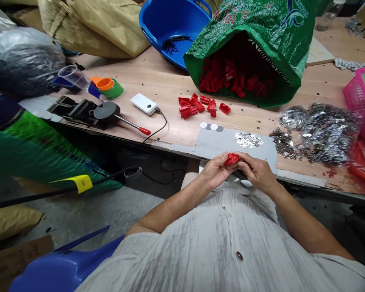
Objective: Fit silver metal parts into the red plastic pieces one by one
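So the biggest thing here is the wooden bench [167,89], with a green sack [280,44] of red parts lying open toward the far side and a grey sheet [215,144] along the near edge. The left hand [214,172] and right hand [260,172] meet just on the near side of that sheet. Far and a bit left of them sit some loose red parts [200,106], and far and slightly right is a heap of silver bits [248,140]. The red piece [231,159] is right between the fingertips, long axis looking roughly left to right, though fingers hide its ends. Left thumb and fingers pinch its left end; right fingers are bunched against the right end, can't tell if they're gripping. Neither hand's really nearer.
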Tool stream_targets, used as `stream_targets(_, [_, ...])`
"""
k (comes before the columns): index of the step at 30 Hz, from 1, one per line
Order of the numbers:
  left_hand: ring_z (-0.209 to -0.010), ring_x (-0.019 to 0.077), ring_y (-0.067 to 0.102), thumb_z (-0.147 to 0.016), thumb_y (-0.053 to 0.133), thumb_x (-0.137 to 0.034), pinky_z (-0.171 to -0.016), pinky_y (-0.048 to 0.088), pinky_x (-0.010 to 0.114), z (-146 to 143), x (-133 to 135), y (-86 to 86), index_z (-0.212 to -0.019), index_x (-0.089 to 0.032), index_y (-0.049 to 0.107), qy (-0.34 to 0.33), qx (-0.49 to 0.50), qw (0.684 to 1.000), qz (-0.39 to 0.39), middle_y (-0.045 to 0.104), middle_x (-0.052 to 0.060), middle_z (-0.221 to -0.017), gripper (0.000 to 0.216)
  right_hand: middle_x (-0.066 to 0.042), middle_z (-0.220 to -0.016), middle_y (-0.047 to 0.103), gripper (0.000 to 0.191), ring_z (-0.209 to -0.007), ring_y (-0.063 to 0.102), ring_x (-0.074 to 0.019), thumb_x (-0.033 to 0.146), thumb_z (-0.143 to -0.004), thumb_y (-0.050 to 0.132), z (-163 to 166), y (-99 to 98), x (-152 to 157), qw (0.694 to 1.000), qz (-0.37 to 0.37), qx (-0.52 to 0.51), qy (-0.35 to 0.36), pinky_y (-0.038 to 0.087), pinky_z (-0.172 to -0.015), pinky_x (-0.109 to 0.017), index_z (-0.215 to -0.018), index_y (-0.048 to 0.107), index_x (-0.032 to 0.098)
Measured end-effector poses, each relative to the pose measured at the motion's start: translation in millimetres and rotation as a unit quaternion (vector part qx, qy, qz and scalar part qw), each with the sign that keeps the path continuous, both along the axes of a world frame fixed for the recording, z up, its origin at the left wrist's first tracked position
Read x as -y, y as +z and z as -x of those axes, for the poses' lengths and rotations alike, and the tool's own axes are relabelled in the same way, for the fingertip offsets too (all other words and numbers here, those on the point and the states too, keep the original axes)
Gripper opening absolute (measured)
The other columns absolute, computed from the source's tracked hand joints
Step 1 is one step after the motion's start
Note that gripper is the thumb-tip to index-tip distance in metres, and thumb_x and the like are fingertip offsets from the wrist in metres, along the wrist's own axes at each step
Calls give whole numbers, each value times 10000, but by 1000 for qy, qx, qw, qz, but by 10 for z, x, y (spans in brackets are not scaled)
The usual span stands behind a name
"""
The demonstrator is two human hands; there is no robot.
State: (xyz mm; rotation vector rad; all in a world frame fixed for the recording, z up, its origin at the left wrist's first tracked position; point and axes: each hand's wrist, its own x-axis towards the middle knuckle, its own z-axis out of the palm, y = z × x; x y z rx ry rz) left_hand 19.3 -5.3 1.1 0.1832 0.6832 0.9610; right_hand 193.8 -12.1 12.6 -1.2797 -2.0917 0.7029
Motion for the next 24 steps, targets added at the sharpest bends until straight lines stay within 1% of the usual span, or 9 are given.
stream_targets(3, [-867,161,690,-809,763,-328,-1043,505,387,-38,21,-23,-774,-148,635,8,10,1000,-12,692,39,-846,224,-48,-1063,765,323,-888,728,-217,367,-1020,412,16,-43,-13,999,-20,-29,-21,558,-769,-329,-1174,680,273])
stream_targets(7, [-857,156,689,-732,830,-364,-1025,512,394,16,31,-66,-754,-156,593,-8,-8,999,-44,683,22,-818,316,-30,-1087,755,333,-921,719,-194,375,-1032,398,8,-95,-3,999,27,-45,-7,539,-789,-303,-1178,682,280])
stream_targets(10, [-839,156,687,-724,830,-382,-952,534,401,144,55,-160,-731,-165,534,-66,-93,990,-78,675,15,-842,367,-15,-950,757,353,-797,706,-173,394,-1038,384,-58,-122,27,997,75,-19,3,507,-704,-281,-1226,659,277])
stream_targets(12, [-865,172,685,-759,789,-401,-863,550,382,237,82,-266,-751,-166,551,-108,-197,965,-134,680,43,-992,335,-1,-794,723,369,-681,667,-164,400,-1039,374,-147,-149,47,996,91,3,-23,471,-640,-274,-1244,648,264])
stream_targets(14, [-951,201,671,-790,749,-355,-869,535,368,312,105,-393,-741,-165,599,-153,-333,899,-241,670,70,-1053,247,3,-724,685,360,-629,630,-162,396,-1032,387,-272,-191,65,993,90,16,-69,448,-619,-275,-1223,653,246])
stream_targets(17, [-1098,231,634,-855,650,-260,-965,492,366,371,119,-587,-797,-189,679,-222,-493,737,-406,670,89,-1110,96,-29,-805,701,295,-684,637,-176,382,-995,467,-513,-279,93,987,66,15,-147,462,-659,-286,-1131,666,212])
stream_targets(19, [-1091,223,641,-895,572,-218,-965,496,355,375,107,-703,-868,-207,701,-272,-551,650,-447,676,85,-1130,131,-59,-893,712,248,-757,652,-195,367,-961,518,-704,-345,112,979,37,17,-202,481,-705,-303,-1072,664,200])
stream_targets(21, [-1053,220,658,-895,556,-192,-954,508,350,363,80,-798,-955,-215,711,-315,-595,594,-440,693,78,-1111,168,-81,-948,710,214,-829,658,-219,344,-935,534,-911,-409,127,965,4,41,-260,490,-751,-328,-1030,657,196])
stream_targets(24, [-1072,238,661,-875,585,-194,-990,500,371,336,30,-853,-1103,-218,706,-355,-627,553,-418,704,79,-1149,259,-106,-969,707,187,-902,645,-258,305,-903,532,-1209,-481,129,933,-35,116,-340,478,-797,-369,-1001,644,193])
